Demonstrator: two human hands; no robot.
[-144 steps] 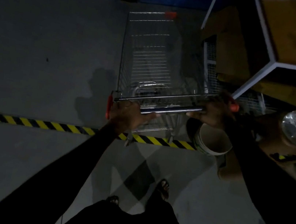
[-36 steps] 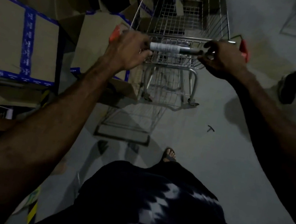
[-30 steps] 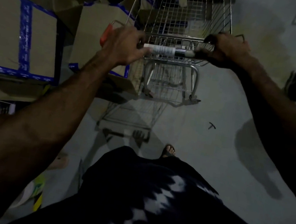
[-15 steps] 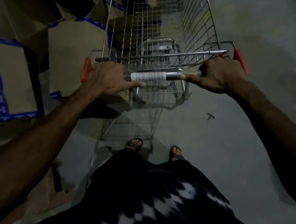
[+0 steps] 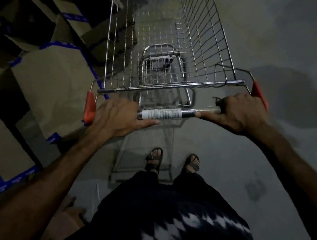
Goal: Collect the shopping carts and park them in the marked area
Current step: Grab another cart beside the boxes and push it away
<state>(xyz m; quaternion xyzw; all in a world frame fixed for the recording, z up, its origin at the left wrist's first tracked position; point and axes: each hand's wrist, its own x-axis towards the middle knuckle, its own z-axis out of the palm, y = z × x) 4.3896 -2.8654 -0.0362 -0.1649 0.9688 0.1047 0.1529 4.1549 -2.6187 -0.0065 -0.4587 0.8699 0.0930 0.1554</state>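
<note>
Head view. My left hand [image 5: 117,116] and right hand [image 5: 240,113] were each curled round the handlebar [image 5: 166,114] of the wire shopping cart [image 5: 164,44], near its orange end caps. The cart stood on the grey floor [image 5: 229,161] directly ahead of my sandalled feet [image 5: 155,158], just beside blue-taped cardboard boxes [image 5: 46,82] on my left.

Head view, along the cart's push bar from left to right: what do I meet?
Left orange plastic end cap → left hand → white printed label on the metal bar → right hand → right orange plastic end cap.
</note>
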